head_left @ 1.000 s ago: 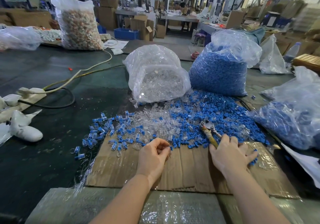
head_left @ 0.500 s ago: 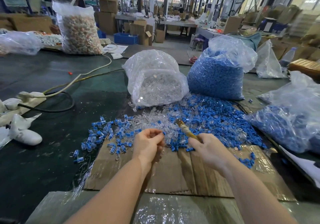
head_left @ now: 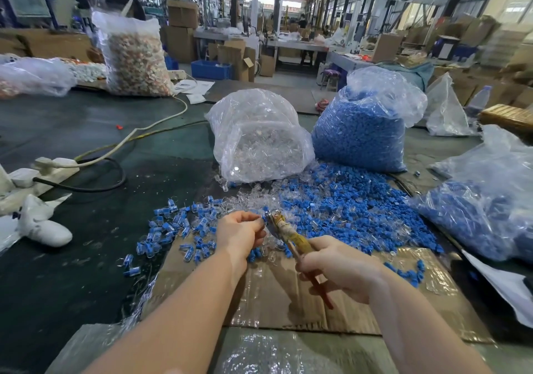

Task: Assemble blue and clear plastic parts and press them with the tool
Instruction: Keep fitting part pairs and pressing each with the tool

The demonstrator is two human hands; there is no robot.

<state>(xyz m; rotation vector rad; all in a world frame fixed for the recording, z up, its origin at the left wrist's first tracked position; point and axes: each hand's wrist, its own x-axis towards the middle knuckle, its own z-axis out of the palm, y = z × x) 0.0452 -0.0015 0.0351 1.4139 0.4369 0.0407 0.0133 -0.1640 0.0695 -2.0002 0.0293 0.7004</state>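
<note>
On the dark table (head_left: 86, 258) in a big workshop, cardboard (head_left: 274, 295) is lying. Above it, the left hand (head_left: 239, 236) is pinching a small part against the tool (head_left: 284, 230), which the right hand (head_left: 340, 267) is squeezing.

Two bare forearms reach in from the bottom edge, with no sleeve showing anywhere along them up to where they leave the picture. The left hand (head_left: 240, 233) and the right hand (head_left: 340, 267) are ungloved. No ring, watch, bracelet or strap shows on the fingers or wrists. The nails that show look short and unpainted, though the picture is slightly blurred there.
</note>
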